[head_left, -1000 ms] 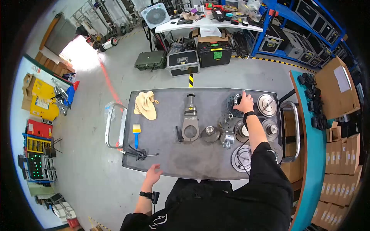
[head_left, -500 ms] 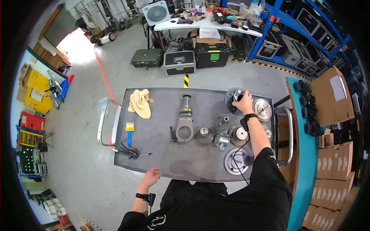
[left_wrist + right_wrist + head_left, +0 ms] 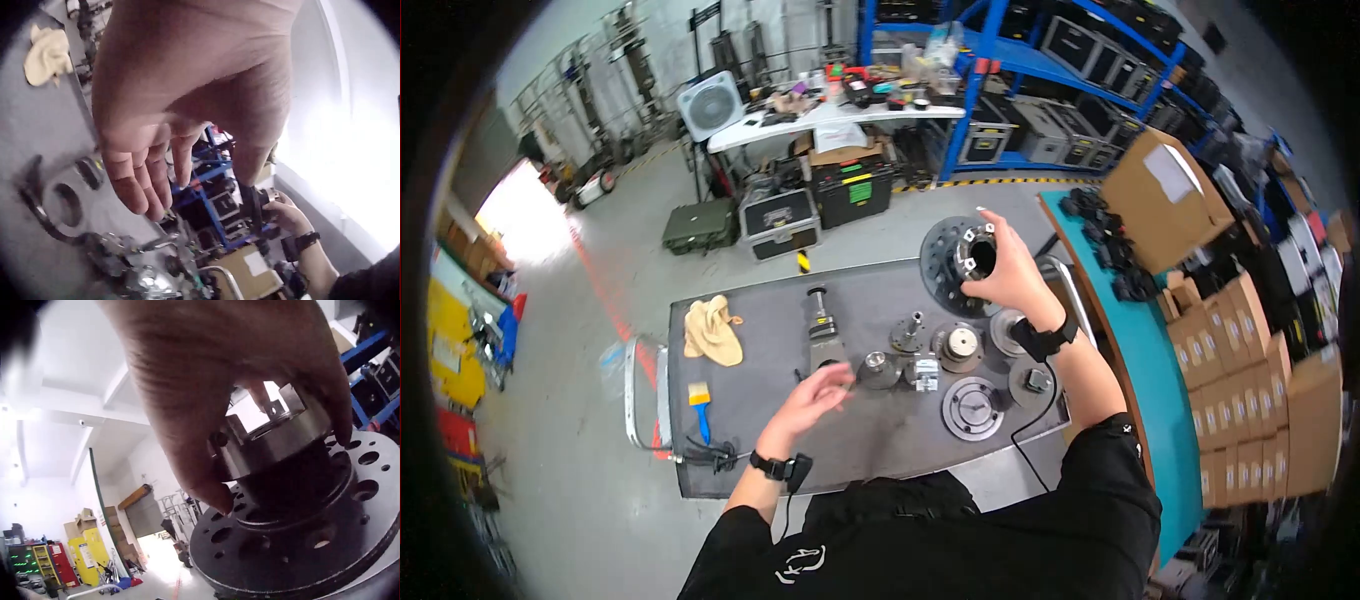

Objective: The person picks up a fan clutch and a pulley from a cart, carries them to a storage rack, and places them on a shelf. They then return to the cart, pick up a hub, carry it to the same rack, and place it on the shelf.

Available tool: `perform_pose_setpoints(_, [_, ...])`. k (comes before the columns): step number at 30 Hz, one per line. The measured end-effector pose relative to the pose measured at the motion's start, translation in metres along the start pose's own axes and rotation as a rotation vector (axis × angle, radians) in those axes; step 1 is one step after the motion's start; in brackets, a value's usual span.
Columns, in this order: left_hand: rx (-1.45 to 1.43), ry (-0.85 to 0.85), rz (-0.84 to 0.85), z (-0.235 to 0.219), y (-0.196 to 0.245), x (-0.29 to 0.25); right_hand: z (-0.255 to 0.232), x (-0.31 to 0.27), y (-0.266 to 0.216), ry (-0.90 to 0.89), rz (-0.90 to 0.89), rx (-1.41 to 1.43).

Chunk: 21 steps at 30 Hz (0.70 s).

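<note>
My right hand (image 3: 1018,280) grips the raised collar of a dark round flange (image 3: 940,272), its fingers and thumb spread round the collar. In the right wrist view, the flange's wide disc (image 3: 281,565) has a ring of holes, and the collar (image 3: 275,450) has notched lugs on top. The flange is up off the cart, overlapping its far edge in the head view. My left hand (image 3: 808,405) hovers over the cart's front half with relaxed fingers, holding nothing. It partly hides a grey clamp with a ring-shaped end (image 3: 825,345).
On the metal cart (image 3: 765,400), several round machined parts stand at the right, including a silver disc (image 3: 972,408) and a shafted flange (image 3: 912,335). A cloth (image 3: 712,330), a brush (image 3: 702,420) and a black tool (image 3: 718,455) lie left. A teal bench (image 3: 1160,400) runs along the right.
My right hand has lifted the flange from the cart's back right and brought it closer. The left hand has risen from the front edge to over the cart. The head view has turned right.
</note>
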<state>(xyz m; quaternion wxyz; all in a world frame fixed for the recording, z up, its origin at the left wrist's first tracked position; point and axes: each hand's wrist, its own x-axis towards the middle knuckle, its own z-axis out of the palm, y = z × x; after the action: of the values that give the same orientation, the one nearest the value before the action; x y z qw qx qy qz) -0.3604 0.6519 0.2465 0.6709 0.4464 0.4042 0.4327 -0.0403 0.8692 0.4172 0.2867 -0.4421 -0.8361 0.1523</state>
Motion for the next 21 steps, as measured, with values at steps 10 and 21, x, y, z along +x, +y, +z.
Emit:
perform_pose_setpoints(10, [-0.582,-0.709,-0.06,0.16,-0.019,0.068,-0.071,-0.181,-0.081,-0.105,0.152,-0.007])
perform_pose_setpoints(21, [-0.397,-1.139,-0.521,0.337,-0.121,0.024,-0.137,-0.455,-0.107,0.152,0.636,-0.133])
